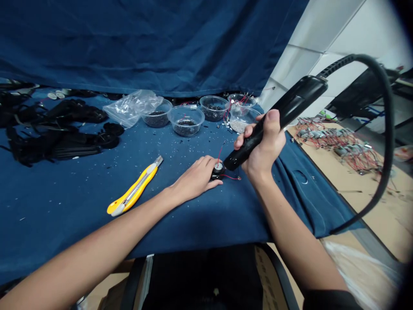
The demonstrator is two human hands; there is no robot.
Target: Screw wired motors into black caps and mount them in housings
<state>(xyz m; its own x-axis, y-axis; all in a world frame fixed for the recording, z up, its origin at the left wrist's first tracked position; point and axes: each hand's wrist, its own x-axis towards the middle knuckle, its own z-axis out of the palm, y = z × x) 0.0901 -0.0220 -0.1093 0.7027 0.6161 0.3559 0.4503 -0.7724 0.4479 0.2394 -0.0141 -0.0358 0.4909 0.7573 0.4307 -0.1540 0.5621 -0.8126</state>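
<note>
My left hand [200,174] rests on the blue cloth, fingers closed around a small black part with a round silver-topped piece [218,167]. Thin red wires stick out of that part, one upward and one to the right. My right hand [266,146] is wrapped around a black corded electric screwdriver [280,116], tilted with its front end down by the small part. Its bit cannot be made out, nor whether it touches the part. To the left of my left hand lies a yellow utility knife [134,189] with a short piece of blade showing.
Clear plastic bowls [186,113] of small dark pieces stand at the back, beside a crumpled plastic bag [130,106]. Black parts [77,144] are heaped at left. The thick cord [389,129] loops down at right. Wired parts [351,150] cover a board beyond the cloth.
</note>
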